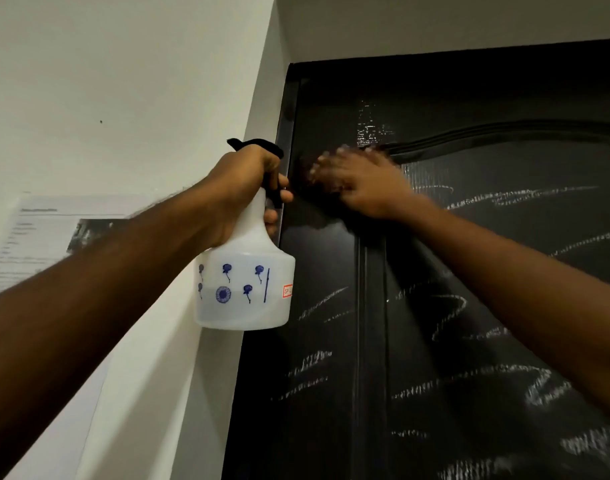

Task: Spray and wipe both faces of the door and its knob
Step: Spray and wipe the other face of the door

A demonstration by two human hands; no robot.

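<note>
Left hand (241, 188) grips bottle (248, 289); right hand (359, 181) flat on door (469, 306).
Left hand is clenched round the bottle neck, forefinger on the black trigger, with the white body hanging below the fist. Right hand, just right of the left, is blurred; its fingers lie extended against the upper door panel, and a dark patch shows under them, identity indeterminate. Wet streaks (504, 199) cover the door below and right of the right hand. Paper (36, 237) is on the wall (123, 81), left of the left forearm.

Spray bottle (246, 289) in left hand (237, 192) beside door (435, 306) edge, right hand (362, 185) on door, right of bottle
</note>
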